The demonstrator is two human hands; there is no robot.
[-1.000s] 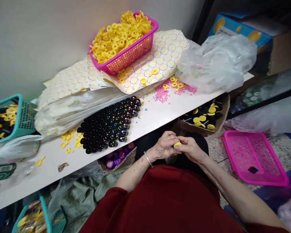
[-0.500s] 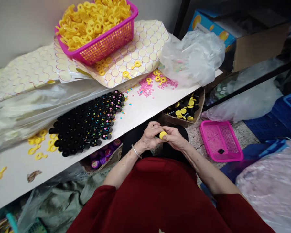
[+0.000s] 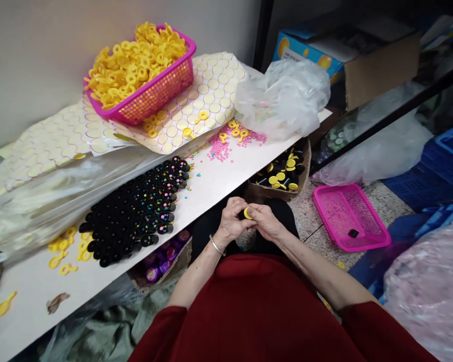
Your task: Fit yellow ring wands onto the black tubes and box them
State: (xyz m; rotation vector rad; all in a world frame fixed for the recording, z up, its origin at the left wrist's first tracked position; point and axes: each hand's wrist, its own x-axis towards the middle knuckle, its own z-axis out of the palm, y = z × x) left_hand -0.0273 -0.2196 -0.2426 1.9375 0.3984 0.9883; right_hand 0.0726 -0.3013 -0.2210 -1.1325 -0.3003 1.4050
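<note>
Yellow cap (image 3: 247, 213) is held between both hands, over the lap, just off the near edge of the desk (image 3: 222, 178). Left hand (image 3: 232, 219) is curled nearly closed, cap gripped at its fingertips; whether anything else is enclosed in the palm can't be told, view blocked by the fingers. Right hand (image 3: 265, 221) is closed too, thumb pressed against the cap, fingers mostly hidden. A bracelet (image 3: 216, 246) is worn on the left wrist. On the desk, black tubes (image 3: 117, 223) are packed upright in a tight block; small coloured beads are seen in the tops toward the right end. Pink beads (image 3: 219, 149) are scattered beyond that end, beside a clear plastic bag (image 3: 285, 95). Yellow rings (image 3: 136, 68) are heaped above the rim of a pink basket (image 3: 169, 93), which is set on sticker sheets (image 3: 213, 88). Black and yellow parts (image 3: 290, 163) are piled in a carton just beyond the hands. Purple items (image 3: 165, 264) are boxed below the desk edge, left of the knees. A pink tray (image 3: 340, 208) is placed on the floor at right, one black piece (image 3: 353, 233) inside.
</note>
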